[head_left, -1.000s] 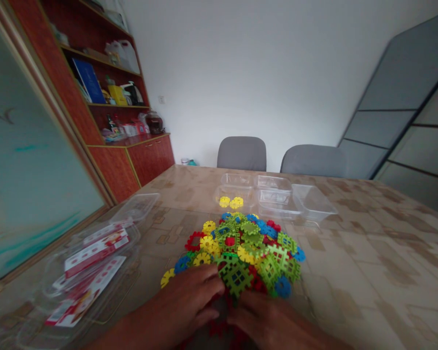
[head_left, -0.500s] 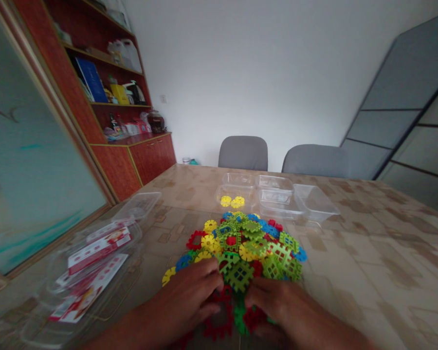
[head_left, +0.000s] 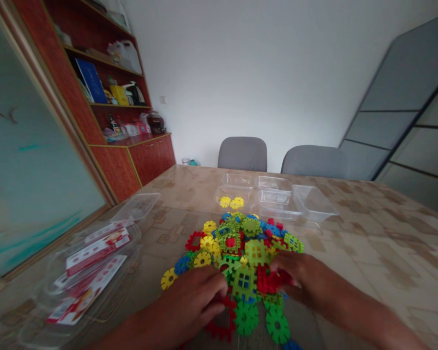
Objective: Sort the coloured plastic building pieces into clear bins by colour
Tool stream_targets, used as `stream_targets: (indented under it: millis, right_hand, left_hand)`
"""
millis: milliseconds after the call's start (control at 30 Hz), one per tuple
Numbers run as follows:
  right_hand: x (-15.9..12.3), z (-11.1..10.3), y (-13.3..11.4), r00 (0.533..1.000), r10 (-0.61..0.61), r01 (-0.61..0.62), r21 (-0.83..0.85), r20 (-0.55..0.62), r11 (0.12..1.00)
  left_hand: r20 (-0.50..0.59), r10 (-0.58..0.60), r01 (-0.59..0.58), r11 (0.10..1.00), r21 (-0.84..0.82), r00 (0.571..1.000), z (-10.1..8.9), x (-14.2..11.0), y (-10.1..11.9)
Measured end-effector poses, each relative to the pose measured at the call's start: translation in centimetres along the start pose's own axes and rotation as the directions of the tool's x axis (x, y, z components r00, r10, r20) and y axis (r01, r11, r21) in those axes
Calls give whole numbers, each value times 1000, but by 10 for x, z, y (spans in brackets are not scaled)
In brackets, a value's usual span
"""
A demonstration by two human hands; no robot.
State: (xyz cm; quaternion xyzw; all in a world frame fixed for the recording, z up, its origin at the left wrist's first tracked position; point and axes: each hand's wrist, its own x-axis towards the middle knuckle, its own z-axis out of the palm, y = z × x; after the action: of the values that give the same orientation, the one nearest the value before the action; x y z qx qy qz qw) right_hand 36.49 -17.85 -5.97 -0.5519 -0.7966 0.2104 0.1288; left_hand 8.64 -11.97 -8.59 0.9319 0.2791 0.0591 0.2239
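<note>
In the head view, the heap of toothed plastic pieces (head_left: 244, 284) is lying on the counter (head_left: 357, 272), ahead of and between the hands, with a red piece (head_left: 265, 282) sitting just left of the right hand (head_left: 306, 274), the nearer one. That hand is holding a half-open curl against it, the left hand (head_left: 199, 296) is bending loosely over a red square frame (head_left: 221, 332); firm grip cannot be confirmed for either.

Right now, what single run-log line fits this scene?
left hand: at red square frame | right hand: at red piece, grip unclear | pile: mixed colours | clear tub: yellow pieces inside
</note>
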Motion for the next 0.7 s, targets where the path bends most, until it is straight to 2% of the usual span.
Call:
stream_targets:
  millis: [267,333,467,700]
  right_hand:
    - [3,17,-4,999,28,-26,-56,34,998]
    - [2,25,-1,1000,28,-27,-78,13,997]
    - [4,39,5,995,-49,40,-108,-84,993]
    - [13,42,-2,995,-66,64,-40,-69,997]
  left_hand:
    - [-9,22,-22,1000,19,1000,4,-2,-2]
    - [9,17,-17,999,37,1000,5,-2,-3]
    - [32,21,-23,998,51,999,8,-2,-5]
    - [-57,70,-70,998,6,996,10,-3,-5]
